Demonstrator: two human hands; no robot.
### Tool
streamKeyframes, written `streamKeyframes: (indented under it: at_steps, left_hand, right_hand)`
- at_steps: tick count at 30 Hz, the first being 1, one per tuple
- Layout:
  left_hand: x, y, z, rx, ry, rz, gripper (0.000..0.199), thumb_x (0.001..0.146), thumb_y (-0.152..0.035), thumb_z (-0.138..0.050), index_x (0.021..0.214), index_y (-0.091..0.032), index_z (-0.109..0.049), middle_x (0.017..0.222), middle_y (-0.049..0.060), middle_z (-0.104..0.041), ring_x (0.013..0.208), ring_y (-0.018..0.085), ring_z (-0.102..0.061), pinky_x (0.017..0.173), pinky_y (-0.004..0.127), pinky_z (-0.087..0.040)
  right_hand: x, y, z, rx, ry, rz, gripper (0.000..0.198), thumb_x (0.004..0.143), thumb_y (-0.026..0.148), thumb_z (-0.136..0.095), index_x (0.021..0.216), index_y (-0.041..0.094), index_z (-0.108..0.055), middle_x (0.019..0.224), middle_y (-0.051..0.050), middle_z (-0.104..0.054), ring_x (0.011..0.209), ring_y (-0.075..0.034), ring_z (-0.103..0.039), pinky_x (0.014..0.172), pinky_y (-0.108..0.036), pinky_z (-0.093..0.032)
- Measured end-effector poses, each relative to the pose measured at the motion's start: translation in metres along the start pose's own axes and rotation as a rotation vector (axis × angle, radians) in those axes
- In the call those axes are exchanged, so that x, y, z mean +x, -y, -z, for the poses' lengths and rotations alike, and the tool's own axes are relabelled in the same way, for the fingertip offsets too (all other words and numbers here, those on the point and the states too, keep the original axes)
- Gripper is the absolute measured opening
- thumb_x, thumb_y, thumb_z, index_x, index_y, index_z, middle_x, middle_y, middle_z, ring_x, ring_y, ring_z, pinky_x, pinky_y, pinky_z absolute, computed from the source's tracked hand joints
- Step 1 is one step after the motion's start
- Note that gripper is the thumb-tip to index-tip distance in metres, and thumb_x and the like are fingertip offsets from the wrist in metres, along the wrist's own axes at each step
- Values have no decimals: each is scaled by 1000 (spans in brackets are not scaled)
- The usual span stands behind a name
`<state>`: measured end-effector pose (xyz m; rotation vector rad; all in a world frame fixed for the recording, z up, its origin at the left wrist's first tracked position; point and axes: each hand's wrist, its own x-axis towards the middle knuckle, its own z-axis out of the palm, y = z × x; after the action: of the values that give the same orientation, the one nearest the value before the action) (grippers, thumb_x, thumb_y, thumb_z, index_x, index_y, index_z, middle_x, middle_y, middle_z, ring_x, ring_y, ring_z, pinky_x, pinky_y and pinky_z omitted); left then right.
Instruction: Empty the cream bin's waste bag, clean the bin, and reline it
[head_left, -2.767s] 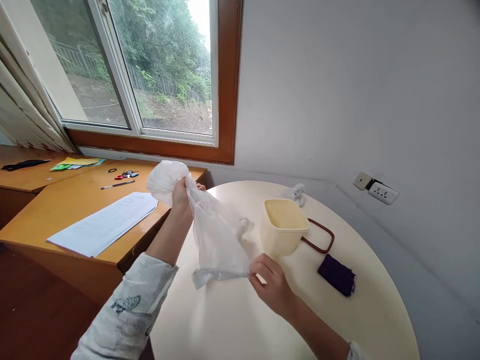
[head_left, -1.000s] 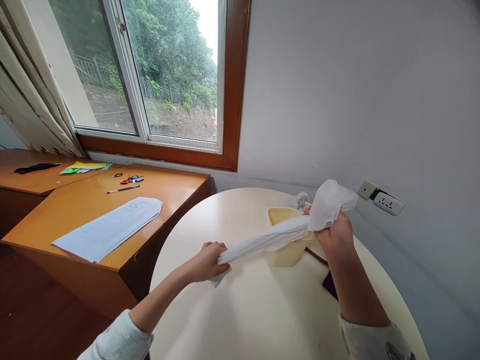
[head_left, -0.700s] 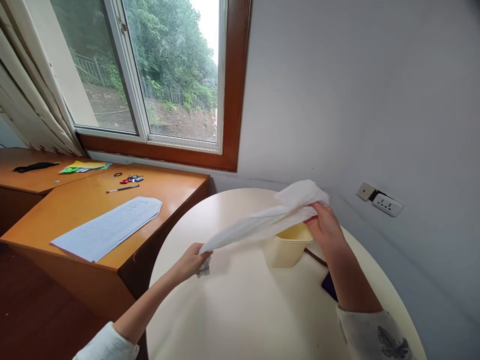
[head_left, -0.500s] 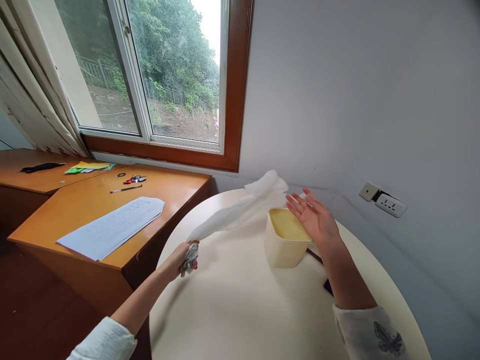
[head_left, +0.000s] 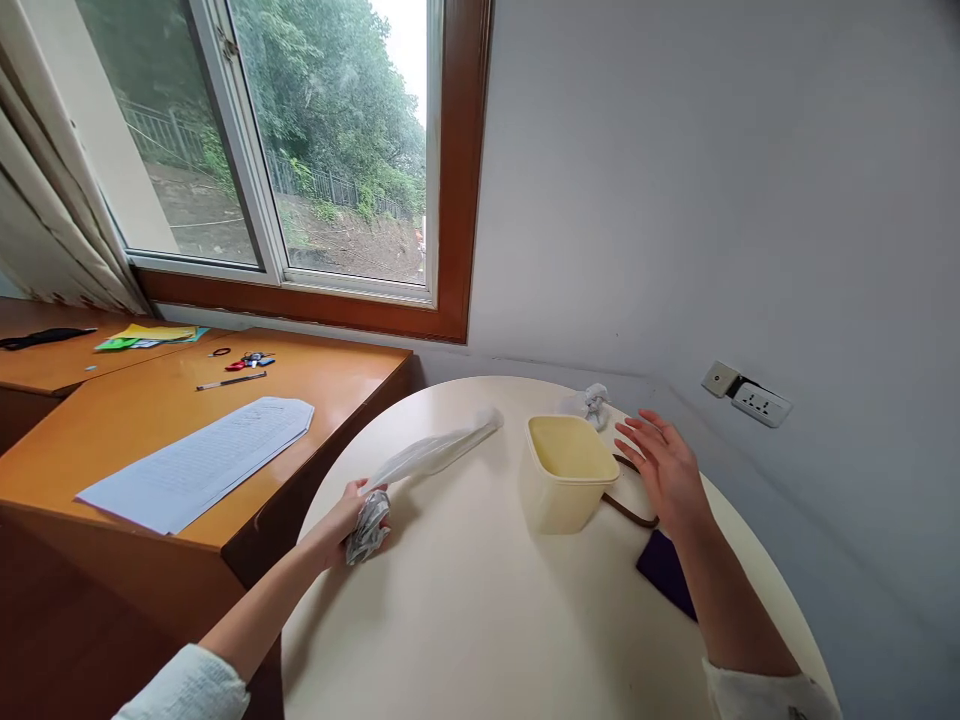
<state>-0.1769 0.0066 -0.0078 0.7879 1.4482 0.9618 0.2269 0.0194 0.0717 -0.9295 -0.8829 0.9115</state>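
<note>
My left hand (head_left: 358, 522) is closed around a crumpled, translucent white plastic bag (head_left: 431, 452). A bunched grey-white end pokes out of the fist, and the long thin part trails away over the round cream table (head_left: 465, 600). Right of the bag stands a pale yellow square bin (head_left: 566, 490), upright with its open top facing up. Fingers apart and holding nothing, my right hand (head_left: 664, 465) hovers just right of the bin. Behind the bin lies a second knotted clear plastic bag (head_left: 596, 405).
A brown strap (head_left: 630, 512) and a dark purple flat item (head_left: 667, 573) lie partly under my right arm. To the left, a wooden desk (head_left: 352, 390) holds papers (head_left: 206, 460), a pen (head_left: 231, 381) and red-handled scissors (head_left: 246, 363). A wall socket (head_left: 761, 403) is at right.
The bag in my left hand has sunk and narrowed, its far end pulling back left from the bin. My right hand has moved right and down, uncovering the knotted bag, strap and purple item.
</note>
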Motion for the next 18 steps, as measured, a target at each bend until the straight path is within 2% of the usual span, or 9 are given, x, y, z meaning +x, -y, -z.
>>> streamKeyframes:
  at_steps: [1,3,6,8,10,13,16,18]
  left_hand:
    - [0,-1,1,74,-23,-80,69,68,-36,-62,126,-25,-26,72,0,-57,58,19,-61,57,35,-51]
    - [1,0,5,322,-92,-340,75,68,-36,-63,132,-26,-25,94,6,-57,84,24,-62,73,39,-50]
    - [4,6,7,815,-156,-775,54,77,-35,-52,129,-30,-40,131,11,-39,122,30,-38,99,49,-32]
    - [6,11,5,1095,-100,-930,40,81,-30,-46,121,-32,-51,142,6,-28,130,31,-24,104,54,-18]
    - [9,17,0,1295,-24,-952,36,84,-28,-41,116,-30,-55,144,5,-29,131,31,-23,105,56,-12]
    - [20,21,-8,1450,22,-838,39,87,-29,-32,118,-21,-54,140,11,-36,130,31,-28,104,57,-10]
    - [37,16,-15,1525,-53,-711,39,87,-30,-32,116,-16,-54,135,17,-43,126,33,-35,101,60,-14]
    - [45,6,-21,1552,-121,-686,39,86,-30,-34,115,-12,-54,132,19,-44,124,36,-36,99,61,-15]
  right_hand:
    - [0,-3,8,-37,-26,-1,35,67,30,-69,99,24,-57,99,-2,-58,101,-20,-57,87,-35,-48]
    - [-1,-12,22,-109,-55,-23,35,66,32,-69,98,23,-58,100,-3,-58,101,-21,-57,86,-35,-48]
    - [-4,-32,39,-224,-39,-89,38,64,34,-67,99,21,-60,106,-6,-59,103,-23,-56,87,-36,-47]
    - [-8,-51,43,-288,2,-127,40,63,31,-66,101,20,-61,109,-7,-60,102,-24,-57,88,-39,-46]
    - [-15,-71,42,-321,71,-133,44,62,27,-64,105,20,-60,111,-7,-61,103,-24,-57,90,-41,-44]
    - [-30,-97,35,-334,129,-83,51,62,20,-56,113,21,-56,119,-7,-58,111,-24,-52,94,-42,-40]
    - [-44,-114,29,-359,100,-52,56,64,17,-49,120,22,-51,128,-7,-51,118,-23,-46,94,-39,-40]
    - [-52,-121,26,-360,114,-55,58,66,19,-48,124,22,-47,130,-7,-48,119,-22,-44,91,-38,-42]
